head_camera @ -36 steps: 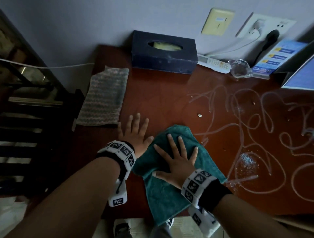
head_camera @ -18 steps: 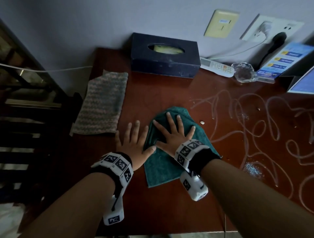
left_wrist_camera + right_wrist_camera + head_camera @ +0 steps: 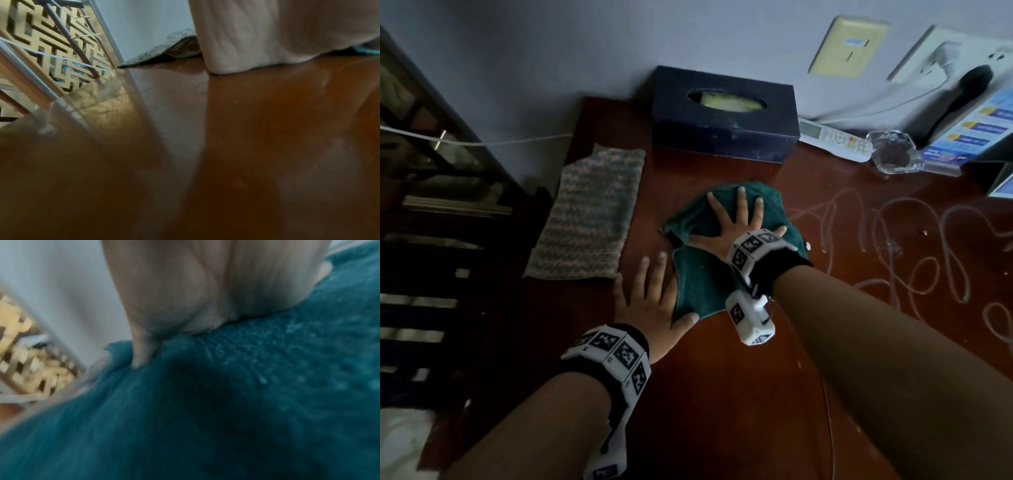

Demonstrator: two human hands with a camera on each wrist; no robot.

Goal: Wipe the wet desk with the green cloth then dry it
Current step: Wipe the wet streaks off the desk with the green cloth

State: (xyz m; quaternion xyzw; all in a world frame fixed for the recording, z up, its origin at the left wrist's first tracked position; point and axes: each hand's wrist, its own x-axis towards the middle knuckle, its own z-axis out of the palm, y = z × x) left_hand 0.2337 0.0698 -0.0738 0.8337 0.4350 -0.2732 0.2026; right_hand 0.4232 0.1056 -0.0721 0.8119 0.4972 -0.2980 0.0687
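Note:
The green cloth [image 3: 702, 277] lies bunched on the dark red desk [image 3: 722, 394], just in front of the tissue box. My right hand [image 3: 736, 219] presses flat on it with fingers spread; the right wrist view shows the palm [image 3: 216, 288] down on the teal pile [image 3: 226, 402]. My left hand [image 3: 650, 298] lies flat on the bare wood to the cloth's left, its thumb touching the cloth's near corner. In the left wrist view the palm [image 3: 277, 32] rests on the shiny desk [image 3: 267, 129]. Wet looping trails [image 3: 914, 260] cover the desk's right half.
A striped grey-pink cloth [image 3: 589, 212] lies at the desk's left edge. A dark tissue box [image 3: 726, 113], a white remote [image 3: 835, 140], a glass object [image 3: 893, 154] and leaflets [image 3: 969, 133] line the back wall. A lattice screen [image 3: 41, 48] stands left of the desk.
My right hand has pushed the green cloth away from me toward the tissue box, bunching it. The left hand has stayed flat in about the same place.

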